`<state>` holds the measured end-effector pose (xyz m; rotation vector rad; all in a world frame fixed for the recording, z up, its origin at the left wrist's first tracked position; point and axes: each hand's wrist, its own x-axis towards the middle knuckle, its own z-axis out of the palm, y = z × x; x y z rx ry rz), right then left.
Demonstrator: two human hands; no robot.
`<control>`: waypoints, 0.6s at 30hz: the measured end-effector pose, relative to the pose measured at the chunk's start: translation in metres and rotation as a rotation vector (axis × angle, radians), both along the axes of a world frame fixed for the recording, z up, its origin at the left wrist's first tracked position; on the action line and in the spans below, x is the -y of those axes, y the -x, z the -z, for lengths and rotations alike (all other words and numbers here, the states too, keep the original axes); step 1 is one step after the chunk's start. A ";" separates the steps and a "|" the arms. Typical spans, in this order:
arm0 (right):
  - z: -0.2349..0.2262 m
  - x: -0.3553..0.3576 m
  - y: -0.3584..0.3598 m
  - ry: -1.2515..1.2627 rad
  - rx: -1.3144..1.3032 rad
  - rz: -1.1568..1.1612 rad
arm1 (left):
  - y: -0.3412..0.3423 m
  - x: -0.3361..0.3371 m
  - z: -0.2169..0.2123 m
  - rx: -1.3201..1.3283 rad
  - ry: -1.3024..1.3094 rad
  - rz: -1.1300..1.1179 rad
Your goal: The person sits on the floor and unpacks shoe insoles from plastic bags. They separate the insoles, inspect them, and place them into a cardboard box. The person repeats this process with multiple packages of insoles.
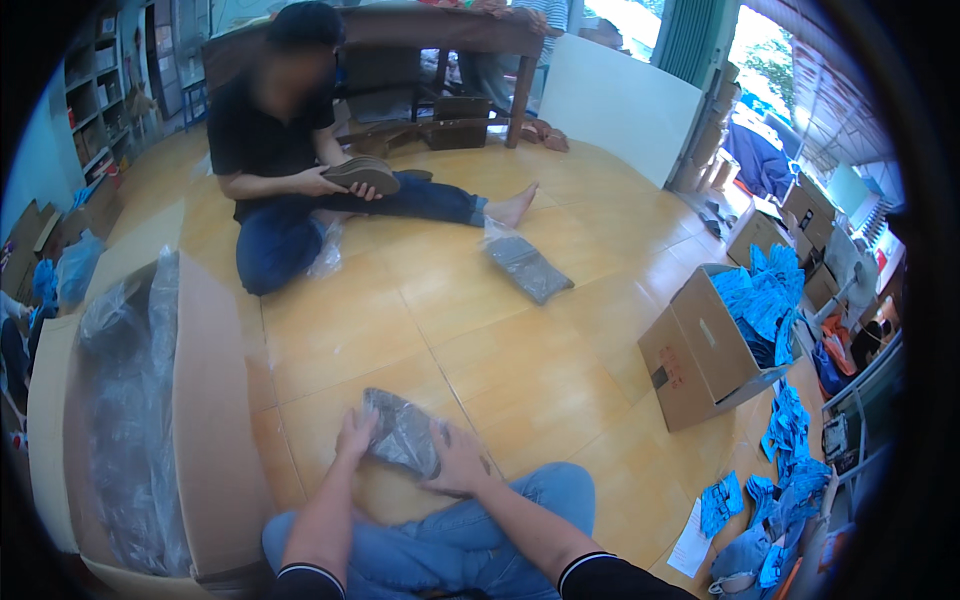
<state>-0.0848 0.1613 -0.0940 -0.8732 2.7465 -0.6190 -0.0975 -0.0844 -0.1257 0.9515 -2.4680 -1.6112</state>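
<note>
A clear plastic bag with a dark grey item inside [403,432] lies on the tan tiled floor just in front of my knees. My left hand [354,434] presses its left edge and my right hand [458,460] grips its right side. My legs in blue jeans [440,545] are folded below it. A second bagged dark item [527,265] lies farther out on the floor, apart from my hands.
A large cardboard box lined with clear plastic [150,400] stands at my left. A tilted carton of blue packets [720,340] sits at right, with more blue packets [790,480] scattered near it. A person in black [290,150] sits opposite, holding a brown sole.
</note>
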 end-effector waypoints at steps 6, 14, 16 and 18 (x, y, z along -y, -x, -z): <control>0.007 -0.001 -0.006 0.063 -0.080 -0.072 | 0.016 0.007 0.043 -0.165 0.102 0.154; 0.008 -0.003 -0.011 0.044 -0.105 -0.103 | 0.026 0.015 0.052 -0.276 0.013 0.156; 0.005 -0.002 -0.014 0.042 -0.176 -0.098 | 0.019 0.012 0.049 -0.194 0.034 0.283; 0.002 -0.001 -0.014 0.047 -0.176 -0.085 | 0.018 0.009 0.044 -0.181 0.089 0.293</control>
